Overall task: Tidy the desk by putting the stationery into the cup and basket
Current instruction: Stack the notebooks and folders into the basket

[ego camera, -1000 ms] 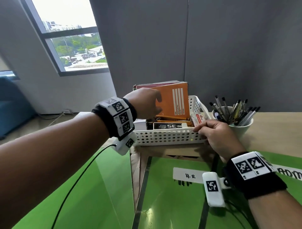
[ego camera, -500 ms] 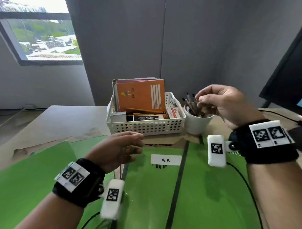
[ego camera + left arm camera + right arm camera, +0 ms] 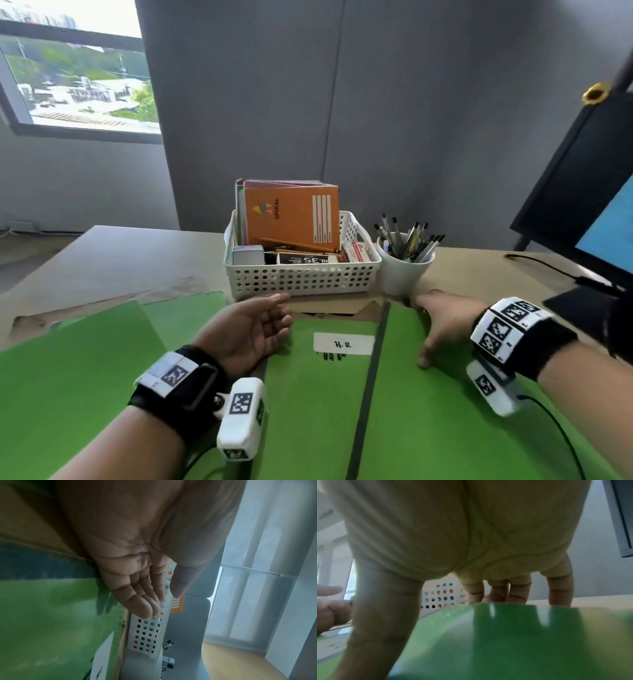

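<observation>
Our left hand hovers empty, palm up; our right hand is spread on the green folder, nearer the white pen-filled cup just beyond its fingertips.

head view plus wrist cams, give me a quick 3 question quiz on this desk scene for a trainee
1. True or false: the left hand grips a pen.
2. Multiple choice: where do the pens stand? A) in the white basket B) in the white cup C) flat on the green folder
3. Short answer: what is the right hand resting on, and how do its fingers lie?

Key
1. False. The left hand is empty, palm turned up, fingers relaxed.
2. B. The cup stands just right of the basket, which holds the orange notebook.
3. The green folder labelled H.R; its fingers are spread and fairly straight, reaching over the folder's far edge, holding nothing.
</observation>
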The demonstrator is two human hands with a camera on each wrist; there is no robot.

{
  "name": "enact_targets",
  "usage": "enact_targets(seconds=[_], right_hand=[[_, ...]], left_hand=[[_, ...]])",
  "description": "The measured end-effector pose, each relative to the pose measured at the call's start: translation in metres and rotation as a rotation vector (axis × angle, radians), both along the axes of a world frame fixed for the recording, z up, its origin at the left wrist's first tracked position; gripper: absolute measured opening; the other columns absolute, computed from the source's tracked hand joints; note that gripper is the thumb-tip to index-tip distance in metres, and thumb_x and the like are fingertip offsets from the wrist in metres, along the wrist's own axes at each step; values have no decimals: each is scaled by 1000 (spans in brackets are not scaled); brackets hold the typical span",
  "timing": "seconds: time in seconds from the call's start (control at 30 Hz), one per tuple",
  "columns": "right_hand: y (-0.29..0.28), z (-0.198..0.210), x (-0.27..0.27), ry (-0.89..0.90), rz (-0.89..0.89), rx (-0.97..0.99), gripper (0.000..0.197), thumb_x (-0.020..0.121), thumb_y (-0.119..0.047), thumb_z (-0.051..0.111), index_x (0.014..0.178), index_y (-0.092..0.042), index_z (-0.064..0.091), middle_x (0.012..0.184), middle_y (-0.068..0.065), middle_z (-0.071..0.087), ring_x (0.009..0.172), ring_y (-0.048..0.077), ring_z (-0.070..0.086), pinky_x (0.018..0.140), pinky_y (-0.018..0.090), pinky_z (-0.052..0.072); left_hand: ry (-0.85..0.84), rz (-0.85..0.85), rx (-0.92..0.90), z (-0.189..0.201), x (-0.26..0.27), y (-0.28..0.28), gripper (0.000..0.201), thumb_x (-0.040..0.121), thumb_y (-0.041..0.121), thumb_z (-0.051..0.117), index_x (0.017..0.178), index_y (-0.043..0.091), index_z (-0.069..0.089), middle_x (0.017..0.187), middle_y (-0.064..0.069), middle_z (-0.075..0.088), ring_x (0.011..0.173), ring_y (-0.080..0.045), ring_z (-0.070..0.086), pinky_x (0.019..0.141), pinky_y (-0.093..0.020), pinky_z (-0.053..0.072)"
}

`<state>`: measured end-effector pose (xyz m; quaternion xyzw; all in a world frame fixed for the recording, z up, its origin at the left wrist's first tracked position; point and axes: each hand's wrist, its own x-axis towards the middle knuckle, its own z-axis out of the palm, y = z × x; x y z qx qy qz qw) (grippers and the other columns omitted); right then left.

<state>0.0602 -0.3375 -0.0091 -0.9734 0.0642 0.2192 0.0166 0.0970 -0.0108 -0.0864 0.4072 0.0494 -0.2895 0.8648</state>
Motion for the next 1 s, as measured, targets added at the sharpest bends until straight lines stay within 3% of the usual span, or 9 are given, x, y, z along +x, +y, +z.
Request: enact_targets(seconds=[0.13,0.3,0.43,0.6,0.7,0.77,0.83,0.9,1.0], right_hand=[[10,24,4,-55,39,70,81,48,-46,99,110,-29,48,116,-6,57,101,13,57,88,33,53],[46,85,6,-262,133,324,77,54,-30,100,113,-26,51,106,-5,69,90,13,70,77,39,63],[85,123,25,-514,300,344,83,56,-46,96,124,-32,50,115,-8,56,103,16,61,92,44,56],[125,155,63,-892,463,94,95,78,-61,75,155,-31,27,143,0,40,138,24,33,118,54,18],[129,175,88,-1316,360,237,83,86,-52,65,154,-27,26,135,-3,50,131,22,41,114,51,24],[119,181,113,-1417,223,416,66,86,-40,64,146,-27,40,123,-6,59,120,19,51,107,44,36],[111,177,144,-1270,90,519,44,85,-34,65,127,-26,56,110,-6,66,106,19,61,91,33,45],[111,160,174,-995,62,404,32,84,-31,69,115,-24,65,112,-2,69,107,22,64,87,29,48],[128,127,213,-574,123,143,71,79,-32,82,142,-15,51,141,7,57,128,26,55,103,34,47]], left_hand=[[-8,-43,-12,5,-1,2,50,88,14,67,136,4,57,96,-15,68,74,-23,69,62,-31,62],[-256,-253,-58,15,-5,7,86,73,24,91,146,5,51,136,-22,61,109,-32,68,92,-43,58],[-379,-356,-110,27,-17,-2,61,83,4,77,140,0,56,124,-22,68,97,-27,74,88,-41,61],[-294,26,-80,41,-12,15,51,89,-4,58,139,4,57,133,-28,64,106,-40,71,95,-59,55],[-300,278,-241,58,-3,44,46,101,4,40,143,12,56,136,-21,64,121,-41,65,97,-62,53],[-295,384,-339,75,6,68,46,102,10,40,145,14,54,139,-16,64,128,-37,62,104,-59,50],[-189,446,-325,94,26,91,42,91,10,56,133,11,61,133,-12,68,121,-31,67,97,-49,52],[-26,523,-281,109,54,116,17,94,8,59,110,7,63,121,-15,72,109,-30,71,82,-44,53],[-26,678,-188,129,92,143,17,106,12,46,107,4,60,121,-19,69,107,-32,71,83,-47,57]])
